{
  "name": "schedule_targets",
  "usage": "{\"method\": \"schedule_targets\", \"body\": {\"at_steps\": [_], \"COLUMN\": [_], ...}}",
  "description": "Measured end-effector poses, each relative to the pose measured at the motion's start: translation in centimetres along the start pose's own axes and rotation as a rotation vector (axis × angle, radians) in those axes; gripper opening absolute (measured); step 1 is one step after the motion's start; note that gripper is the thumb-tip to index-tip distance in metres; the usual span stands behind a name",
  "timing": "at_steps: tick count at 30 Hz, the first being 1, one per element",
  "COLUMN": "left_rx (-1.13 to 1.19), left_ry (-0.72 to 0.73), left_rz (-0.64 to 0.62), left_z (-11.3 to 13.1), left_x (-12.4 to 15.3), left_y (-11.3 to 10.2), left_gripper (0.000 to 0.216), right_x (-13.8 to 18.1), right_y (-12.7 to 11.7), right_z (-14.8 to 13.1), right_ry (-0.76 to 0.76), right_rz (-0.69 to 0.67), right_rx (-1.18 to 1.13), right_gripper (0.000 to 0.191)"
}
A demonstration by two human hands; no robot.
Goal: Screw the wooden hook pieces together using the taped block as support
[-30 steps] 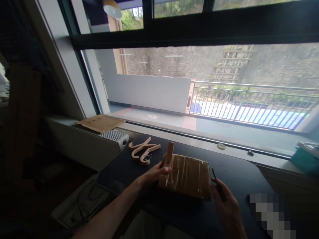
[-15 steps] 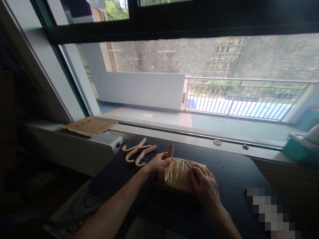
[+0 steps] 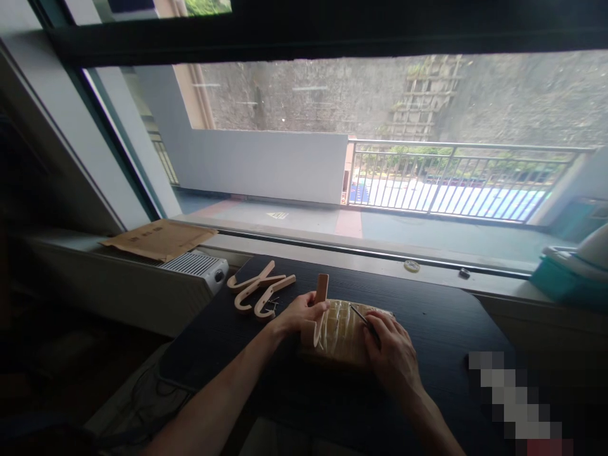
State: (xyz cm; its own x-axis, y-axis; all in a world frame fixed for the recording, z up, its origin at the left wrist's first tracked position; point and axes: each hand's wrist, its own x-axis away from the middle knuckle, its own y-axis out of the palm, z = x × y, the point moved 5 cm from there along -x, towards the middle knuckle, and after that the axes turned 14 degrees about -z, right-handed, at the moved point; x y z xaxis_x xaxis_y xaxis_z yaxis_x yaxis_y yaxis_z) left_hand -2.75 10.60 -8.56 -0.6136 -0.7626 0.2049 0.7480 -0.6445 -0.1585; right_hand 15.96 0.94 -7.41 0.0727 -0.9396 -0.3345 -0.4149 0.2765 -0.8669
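Note:
My left hand [image 3: 304, 311] is closed on a J-shaped wooden hook [image 3: 322, 287], with its straight end up and its curved end low at the near side. Under it lies a brown parcel [image 3: 344, 345] wrapped in shiny clear tape. My right hand [image 3: 392, 345] rests at the parcel's right side, fingers wrapped round a slim dark pointed tool [image 3: 358, 314]. The tool's tip points up and left over the parcel; its handle is mostly hidden. Left of my left hand lie several more wooden hooks [image 3: 259, 288], with small metal pieces, possibly screws [image 3: 272, 304], beside them.
All this is on a dark table [image 3: 441, 342] by a large window. A tape roll [image 3: 411, 266] and a small dark object [image 3: 464, 273] sit on the sill. A brown envelope [image 3: 161, 239] lies on a white heater [image 3: 194, 272]; a teal box [image 3: 560, 275] stands right.
The camera view has shifted slightly, so the background sits a little higher and further left. Both hands keep their holds, with hardly any movement over the parcel.

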Motion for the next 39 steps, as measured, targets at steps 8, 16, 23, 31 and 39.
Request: {"method": "schedule_targets", "body": {"at_steps": [8, 16, 23, 31, 39], "left_rx": [0.024, 0.116, -0.12, -0.143, -0.399], "left_ry": [-0.007, 0.099, 0.197, 0.184, 0.351], "left_rz": [-0.001, 0.195, 0.261, 0.513, 0.598], "left_z": [-0.7, -0.3, 0.4, -1.3, -0.4], "left_x": [-0.3, 3.9, 7.7, 5.8, 4.9], "left_y": [0.5, -0.7, 2.8, -1.1, 0.6], "left_gripper": [0.045, 0.052, 0.053, 0.045, 0.033], "right_x": [-0.1, 0.0, 0.2, 1.7, 4.1], "right_y": [-0.1, 0.0, -0.5, -2.3, 0.9], "right_z": [0.0, 0.2, -1.1, -0.3, 0.1], "right_ry": [0.007, 0.02, 0.079, 0.069, 0.261], "right_rz": [0.0, -0.004, -0.029, -0.075, -0.067], "right_rx": [-0.004, -0.026, 0.012, 0.036, -0.311], "right_gripper": [0.024, 0.022, 0.022, 0.024, 0.036]}}
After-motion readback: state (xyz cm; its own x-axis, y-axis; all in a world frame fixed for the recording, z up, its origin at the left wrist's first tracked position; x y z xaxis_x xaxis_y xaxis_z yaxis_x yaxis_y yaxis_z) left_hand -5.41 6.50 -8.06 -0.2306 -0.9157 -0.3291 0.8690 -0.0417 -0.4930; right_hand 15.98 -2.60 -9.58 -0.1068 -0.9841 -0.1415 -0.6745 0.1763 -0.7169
